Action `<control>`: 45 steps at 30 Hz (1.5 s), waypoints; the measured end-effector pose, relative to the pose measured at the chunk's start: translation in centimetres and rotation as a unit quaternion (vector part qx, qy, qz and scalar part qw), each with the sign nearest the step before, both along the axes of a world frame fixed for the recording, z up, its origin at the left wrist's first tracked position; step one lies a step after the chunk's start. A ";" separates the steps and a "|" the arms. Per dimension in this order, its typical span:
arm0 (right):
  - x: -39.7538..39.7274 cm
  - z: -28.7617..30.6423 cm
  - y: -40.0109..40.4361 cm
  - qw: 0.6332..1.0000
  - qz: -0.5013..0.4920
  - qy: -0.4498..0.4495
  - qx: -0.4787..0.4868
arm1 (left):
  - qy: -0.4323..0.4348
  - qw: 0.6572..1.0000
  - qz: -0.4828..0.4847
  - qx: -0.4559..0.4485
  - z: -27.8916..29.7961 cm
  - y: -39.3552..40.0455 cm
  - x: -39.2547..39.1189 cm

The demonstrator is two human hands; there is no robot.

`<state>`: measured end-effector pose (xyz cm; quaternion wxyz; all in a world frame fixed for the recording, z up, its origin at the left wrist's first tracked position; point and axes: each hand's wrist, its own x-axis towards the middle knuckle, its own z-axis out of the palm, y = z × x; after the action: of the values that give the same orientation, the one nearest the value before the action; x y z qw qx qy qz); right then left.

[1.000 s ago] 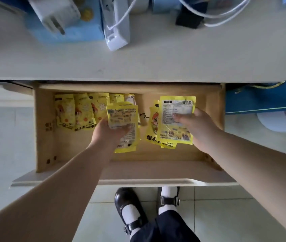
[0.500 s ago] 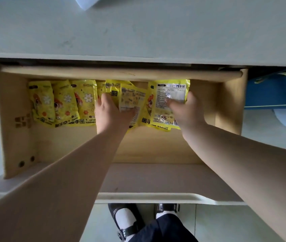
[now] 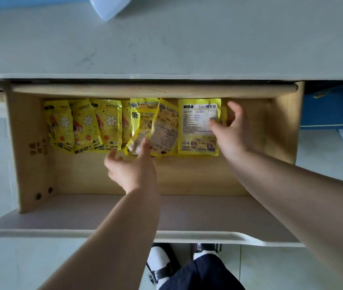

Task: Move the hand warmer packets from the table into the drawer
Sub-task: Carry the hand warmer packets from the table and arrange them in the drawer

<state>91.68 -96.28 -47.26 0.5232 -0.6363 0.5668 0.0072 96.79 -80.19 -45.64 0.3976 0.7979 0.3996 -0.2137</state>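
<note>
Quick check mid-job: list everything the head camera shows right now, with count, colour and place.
hand warmer packets: about eight, overlapping so the exact count is unclear, yellow, in a row along the drawer's back wall
drawer: one, light wood, pulled open under the table
table: one, off-white top, no packets on the visible part
white object: one, table's far edge, cut off
blue item: one, right of the drawer
left hand: open, fingertip on a middle packet
right hand: fingers on the rightmost packet
shoes: two, black, white socks, on the floor
</note>
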 end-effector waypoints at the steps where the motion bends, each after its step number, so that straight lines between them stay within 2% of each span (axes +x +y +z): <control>1: 0.0 0.1 0.0 1.000 -0.019 0.001 0.014 | 0.050 0.996 0.056 -0.038 0.0 0.2 -0.4; 4: -0.3 0.4 -0.2 0.997 -0.026 0.036 0.069 | 0.135 0.961 0.149 -0.190 0.1 0.0 -1.4; 10: -0.9 0.9 -0.5 0.995 -0.032 0.025 0.096 | 0.146 0.938 0.168 -0.267 0.0 -1.2 -0.1; 13: -0.8 0.8 -0.4 0.995 -0.048 0.017 0.084 | 0.151 0.955 0.120 -0.225 -0.2 -0.9 -0.1; 17: -0.8 0.8 -0.4 0.996 -0.063 0.037 0.048 | 0.080 0.979 0.081 -0.170 -0.5 0.6 -0.3; 22: -0.7 0.7 -0.6 0.991 -0.121 0.049 0.025 | 0.032 0.982 0.076 -0.173 -0.7 1.2 0.4; 30: -0.6 0.8 -1.0 0.986 -0.154 0.066 -0.021 | 0.191 0.960 0.081 -0.188 0.8 -1.6 -2.5; 33: -0.5 0.9 -0.9 0.987 -0.146 0.066 -0.030 | 0.218 0.944 0.067 -0.238 0.8 -3.1 -2.7; 36: -1.0 1.2 -0.4 0.986 -0.146 0.082 -0.017 | 0.228 0.926 0.083 -0.288 0.5 -4.5 -2.1; 39: -2.1 1.6 0.3 0.978 -0.191 0.086 -0.001 | 0.235 0.920 0.084 -0.301 0.3 -5.2 -1.8; 42: -3.6 1.8 2.1 0.971 -0.223 0.077 0.045 | 0.254 0.928 0.029 -0.270 0.2 -4.4 -1.9; 45: -4.1 1.9 4.4 0.947 -0.267 0.043 0.172 | 0.232 0.952 0.015 -0.201 0.3 -2.7 -1.4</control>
<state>87.56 -91.83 -45.33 0.5830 -0.3609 0.7278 -0.0078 95.37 -82.89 -45.33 0.4493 0.6238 0.4417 -0.4625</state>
